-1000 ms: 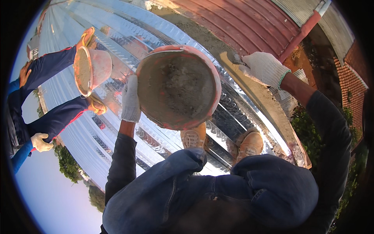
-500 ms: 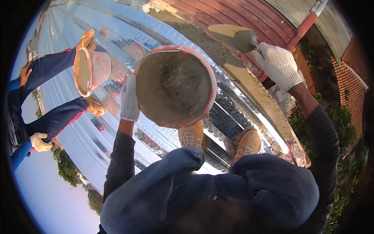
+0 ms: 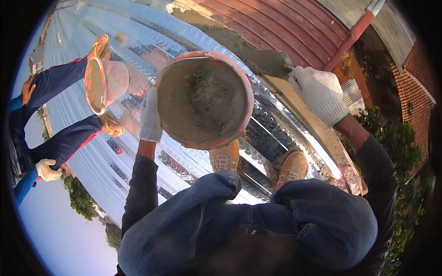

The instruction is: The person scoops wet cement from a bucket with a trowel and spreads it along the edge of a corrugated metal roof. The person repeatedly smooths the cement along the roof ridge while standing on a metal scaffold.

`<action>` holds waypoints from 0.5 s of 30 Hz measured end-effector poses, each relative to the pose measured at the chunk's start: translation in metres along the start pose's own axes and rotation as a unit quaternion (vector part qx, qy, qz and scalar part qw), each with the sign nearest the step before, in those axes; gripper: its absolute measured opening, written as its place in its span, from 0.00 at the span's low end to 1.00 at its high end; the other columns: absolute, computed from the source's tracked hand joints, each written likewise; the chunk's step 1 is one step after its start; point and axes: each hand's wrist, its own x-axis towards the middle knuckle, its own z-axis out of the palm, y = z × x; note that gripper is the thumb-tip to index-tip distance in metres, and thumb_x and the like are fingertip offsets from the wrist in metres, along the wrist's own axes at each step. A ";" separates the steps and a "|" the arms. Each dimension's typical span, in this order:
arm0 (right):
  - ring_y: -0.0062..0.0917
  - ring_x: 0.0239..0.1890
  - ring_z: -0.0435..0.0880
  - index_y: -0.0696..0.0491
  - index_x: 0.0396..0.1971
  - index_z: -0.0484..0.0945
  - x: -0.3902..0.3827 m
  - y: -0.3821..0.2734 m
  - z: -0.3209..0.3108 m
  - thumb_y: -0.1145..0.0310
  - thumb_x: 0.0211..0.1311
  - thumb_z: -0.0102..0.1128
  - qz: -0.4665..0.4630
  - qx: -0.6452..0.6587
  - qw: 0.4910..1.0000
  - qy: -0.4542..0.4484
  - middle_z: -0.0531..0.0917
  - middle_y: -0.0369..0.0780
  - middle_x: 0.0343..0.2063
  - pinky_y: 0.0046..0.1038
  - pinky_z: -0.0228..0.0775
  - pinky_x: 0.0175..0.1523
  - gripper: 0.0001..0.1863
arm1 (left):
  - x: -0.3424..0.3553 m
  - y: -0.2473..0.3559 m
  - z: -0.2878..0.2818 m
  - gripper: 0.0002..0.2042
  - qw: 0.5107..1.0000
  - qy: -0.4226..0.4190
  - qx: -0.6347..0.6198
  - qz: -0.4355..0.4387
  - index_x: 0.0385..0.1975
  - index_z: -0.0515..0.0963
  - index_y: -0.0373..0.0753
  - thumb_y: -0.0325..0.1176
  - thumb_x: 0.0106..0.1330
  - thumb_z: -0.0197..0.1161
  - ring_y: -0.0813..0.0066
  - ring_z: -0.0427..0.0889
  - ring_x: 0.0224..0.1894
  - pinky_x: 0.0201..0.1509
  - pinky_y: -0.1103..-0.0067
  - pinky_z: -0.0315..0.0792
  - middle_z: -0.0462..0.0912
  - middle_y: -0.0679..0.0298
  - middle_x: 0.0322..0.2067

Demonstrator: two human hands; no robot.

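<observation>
My left hand point(image 3: 150, 117), in a white knit glove, grips the left side of a round reddish bucket point(image 3: 249, 87). Grey wet mortar point(image 3: 202, 99) fills much of the bucket, lumpy in the middle. In my gloved right hand point(image 3: 321, 93) is a trowel point(image 3: 275, 63), its fingers closed around the handle, which is mostly hidden. The mortar-smeared blade is at the mortar strip along the top of a narrow wall point(image 3: 306, 120), beyond the bucket on the right.
Shiny corrugated metal roofing point(image 3: 87, 152) spreads to the left, under my tan shoes point(image 3: 293, 166). Another person in dark trousers point(image 3: 60, 85) sits there beside a second mortar bucket point(image 3: 115, 83). Past the wall are a red metal roof point(image 3: 271, 27), a drop and trees point(image 3: 400, 147).
My right hand has moved left and slightly nearer, bringing the trowel from over the red roof down to the wall's mortar strip. The bucket has shifted slightly left with my left hand.
</observation>
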 end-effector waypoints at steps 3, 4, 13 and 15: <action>0.48 0.38 0.92 0.56 0.43 0.83 -0.008 -0.001 -0.002 0.55 0.83 0.60 -0.019 -0.003 0.999 -0.033 0.88 0.51 0.33 0.49 0.85 0.43 0.17 | -0.004 0.003 0.005 0.27 1.000 -0.008 0.007 0.001 0.67 0.82 0.37 0.56 0.87 0.63 0.75 0.88 0.56 0.57 0.74 0.85 0.88 0.63 0.59; 0.48 0.38 0.92 0.56 0.43 0.84 -0.007 0.001 -0.003 0.55 0.83 0.60 -0.010 -0.008 1.000 -0.006 0.88 0.51 0.33 0.48 0.85 0.44 0.18 | -0.003 0.002 0.005 0.27 1.000 -0.003 0.009 0.003 0.67 0.81 0.36 0.56 0.87 0.63 0.75 0.88 0.56 0.57 0.74 0.85 0.88 0.63 0.59; 0.48 0.38 0.92 0.60 0.41 0.90 0.068 0.023 -0.011 0.43 0.83 0.56 0.029 0.143 0.986 -0.081 0.89 0.54 0.31 0.49 0.83 0.49 0.31 | -0.002 0.005 0.008 0.29 1.000 0.009 0.016 -0.004 0.69 0.80 0.36 0.57 0.86 0.63 0.74 0.88 0.57 0.58 0.72 0.85 0.87 0.63 0.60; 0.35 0.25 0.90 0.58 0.31 0.89 0.094 0.018 -0.006 0.44 0.86 0.53 0.017 0.188 0.977 -0.104 0.86 0.46 0.21 0.39 0.81 0.35 0.33 | -0.006 0.010 0.013 0.29 1.000 0.008 0.019 -0.004 0.69 0.80 0.36 0.58 0.86 0.63 0.73 0.88 0.57 0.58 0.72 0.85 0.87 0.63 0.60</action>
